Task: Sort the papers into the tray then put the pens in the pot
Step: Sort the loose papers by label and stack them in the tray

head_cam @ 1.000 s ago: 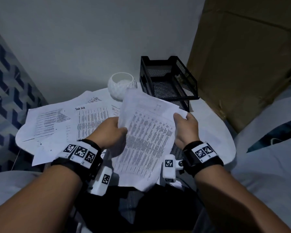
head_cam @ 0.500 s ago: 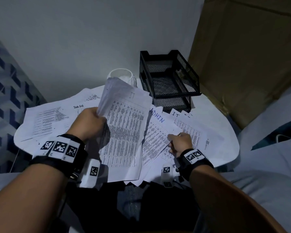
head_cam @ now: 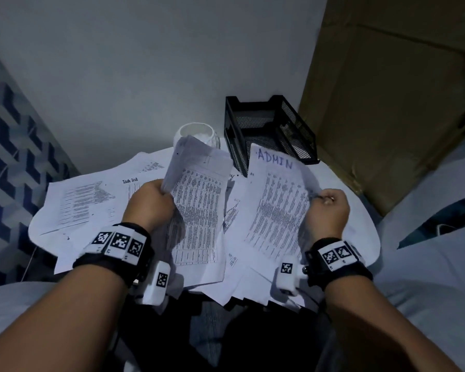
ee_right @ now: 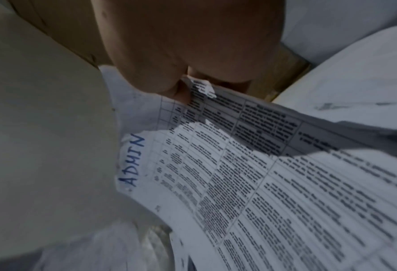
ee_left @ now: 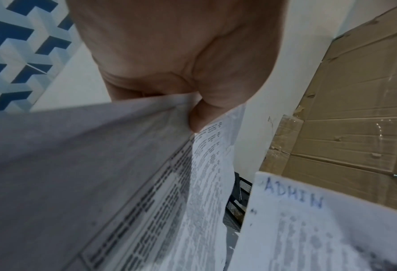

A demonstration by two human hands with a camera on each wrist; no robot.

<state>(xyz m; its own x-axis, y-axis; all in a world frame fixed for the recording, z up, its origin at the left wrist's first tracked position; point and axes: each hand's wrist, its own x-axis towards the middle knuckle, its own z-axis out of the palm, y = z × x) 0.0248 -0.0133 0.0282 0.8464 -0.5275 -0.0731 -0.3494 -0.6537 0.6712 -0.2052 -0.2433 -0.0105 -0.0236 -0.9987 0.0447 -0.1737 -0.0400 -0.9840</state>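
Note:
My left hand [head_cam: 151, 202] grips the left edge of a printed table sheet [head_cam: 196, 210], raised and curled above the table; the wrist view shows the thumb [ee_left: 197, 117] pinching that sheet [ee_left: 123, 183]. My right hand [head_cam: 328, 208] pinches the right edge of a sheet headed "ADMIN" [head_cam: 277, 200], lifted off the pile [ee_right: 262, 183]. A black mesh tray [head_cam: 269, 130] with two tiers stands at the back of the table. A white pot [head_cam: 196, 134] sits left of it, partly hidden by the left sheet. No pens show.
More printed sheets [head_cam: 83, 205] lie spread over the round white table [head_cam: 365, 237], some overhanging its front edge. Brown cardboard [head_cam: 392, 103] leans at the right behind the tray. A white wall is behind and patterned blue tiles [head_cam: 11, 157] are at the left.
My right hand let go of the first sheet, dropped to the pile and lifted the "ADMIN" sheet. My left hand carried its sheet leftward and keeps holding it.

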